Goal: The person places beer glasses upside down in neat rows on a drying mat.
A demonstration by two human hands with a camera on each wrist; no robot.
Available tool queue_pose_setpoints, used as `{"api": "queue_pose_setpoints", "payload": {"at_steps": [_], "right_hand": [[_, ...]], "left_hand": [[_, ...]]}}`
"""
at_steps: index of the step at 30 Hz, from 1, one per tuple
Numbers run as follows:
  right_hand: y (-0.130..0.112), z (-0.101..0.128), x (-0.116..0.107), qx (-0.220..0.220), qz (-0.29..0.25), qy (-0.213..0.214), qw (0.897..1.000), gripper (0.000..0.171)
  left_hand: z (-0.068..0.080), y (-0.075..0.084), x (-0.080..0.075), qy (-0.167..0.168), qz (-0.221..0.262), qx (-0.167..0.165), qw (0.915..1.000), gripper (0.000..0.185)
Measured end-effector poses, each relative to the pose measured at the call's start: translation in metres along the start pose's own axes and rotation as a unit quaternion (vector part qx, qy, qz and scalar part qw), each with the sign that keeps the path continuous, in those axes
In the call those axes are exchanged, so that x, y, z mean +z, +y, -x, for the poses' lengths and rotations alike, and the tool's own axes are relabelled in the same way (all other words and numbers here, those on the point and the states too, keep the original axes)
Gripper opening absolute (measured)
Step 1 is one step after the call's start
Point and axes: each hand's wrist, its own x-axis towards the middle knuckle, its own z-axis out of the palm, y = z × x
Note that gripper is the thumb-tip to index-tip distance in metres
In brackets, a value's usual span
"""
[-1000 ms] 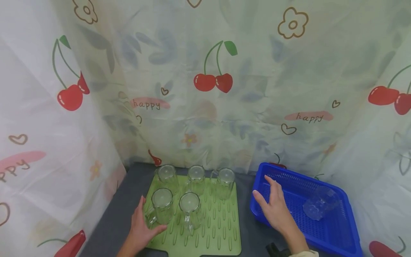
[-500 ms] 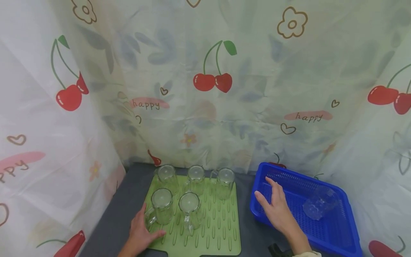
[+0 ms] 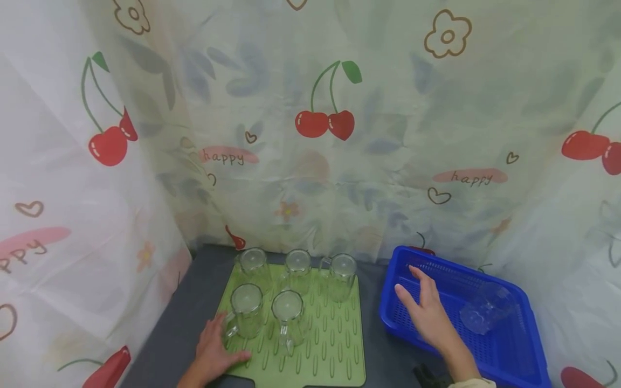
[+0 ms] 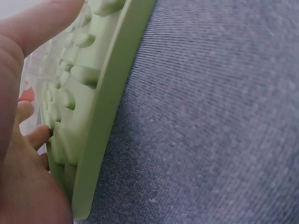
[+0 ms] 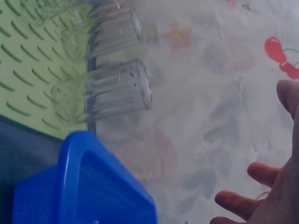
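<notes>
On a light green drying mat [image 3: 325,345] several clear glass mugs stand upside down in two rows. My left hand [image 3: 211,347] is at the mat's left edge, beside the front-left mug [image 3: 247,312], with fingers and thumb spread apart. In the left wrist view its thumb [image 4: 42,28] reaches over the ridged surface and fingertips lie at the far edge. My right hand [image 3: 432,318], fingers loosely spread and holding nothing, hovers over the blue plastic basket [image 3: 526,323]. One clear glass [image 3: 487,310] lies on its side in that basket.
A dark grey cloth [image 3: 170,318] covers the table under the mat and basket. White curtains [image 3: 310,199] printed with cherries enclose the back and both sides. The back-right mug [image 5: 103,93] stands nearest the basket. A small black object [image 3: 427,377] sits by my right wrist.
My left hand has slid slightly down and toward me along the mat's edge. The right hand has shifted a little right over the basket. Mugs and glass stay put.
</notes>
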Motion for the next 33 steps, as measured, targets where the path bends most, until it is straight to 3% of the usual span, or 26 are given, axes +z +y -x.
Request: {"api": "queue_pose_setpoints", "payload": {"at_steps": [20,33], "right_hand": [[0.029,-0.005,-0.033,0.042,0.062,-0.01,0.997,0.094],[0.06,-0.008,-0.062,0.035,0.104,0.025,0.994,0.094]], "left_hand": [[-0.005,-0.003,0.002,-0.004,-0.021,-0.008,0.9997,0.121],[-0.007,-0.007,0.003,-0.013,-0.018,-0.023,0.9995,0.122]]}}
